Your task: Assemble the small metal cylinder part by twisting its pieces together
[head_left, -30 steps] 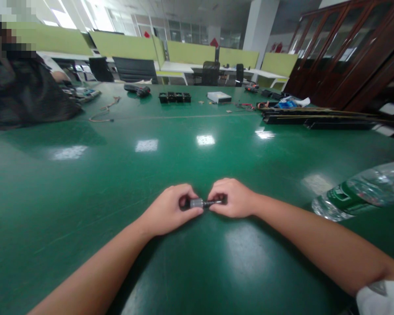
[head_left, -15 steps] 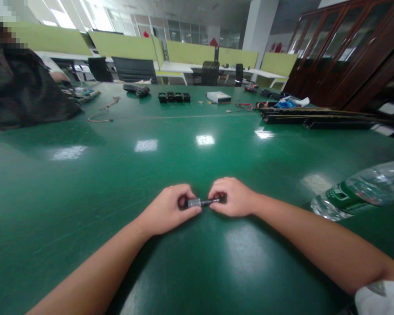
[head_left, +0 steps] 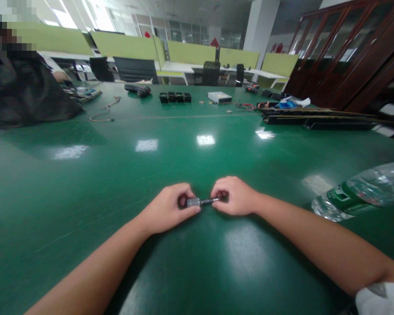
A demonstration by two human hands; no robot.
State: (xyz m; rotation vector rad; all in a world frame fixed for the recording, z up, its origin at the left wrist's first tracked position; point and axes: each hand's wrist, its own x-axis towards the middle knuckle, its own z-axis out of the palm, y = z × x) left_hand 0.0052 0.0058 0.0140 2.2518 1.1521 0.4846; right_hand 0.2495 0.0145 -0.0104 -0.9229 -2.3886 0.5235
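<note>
Between both hands, low over the green table (head_left: pixel 170 162), lies a small grey cylinder (head_left: pixel 193 201) with a thin dark rod (head_left: pixel 206 201) sticking out to the right. Its exact kind is too small to make out. My left hand (head_left: pixel 167 208) is closed, the thumb and forefinger pinching the cylinder. On the other side, my right hand (head_left: pixel 234 196) is closed too, its fingertips gripping the rod near its right end. A short stretch of the rod shows between the fingertips of the two hands.
At right lies a clear plastic bottle (head_left: pixel 354 197) with a green label. Across the table's far side are a black block (head_left: pixel 175 97), a silver box-shaped part (head_left: pixel 219 96), a cable (head_left: pixel 101 114) and long black strips (head_left: pixel 318 117). A person in dark clothing (head_left: pixel 26 92) is at far left.
My right fingertips have shifted very slightly to the right, so a little more of the rod shows between the hands. My left hand keeps its pinch on the cylinder.
</note>
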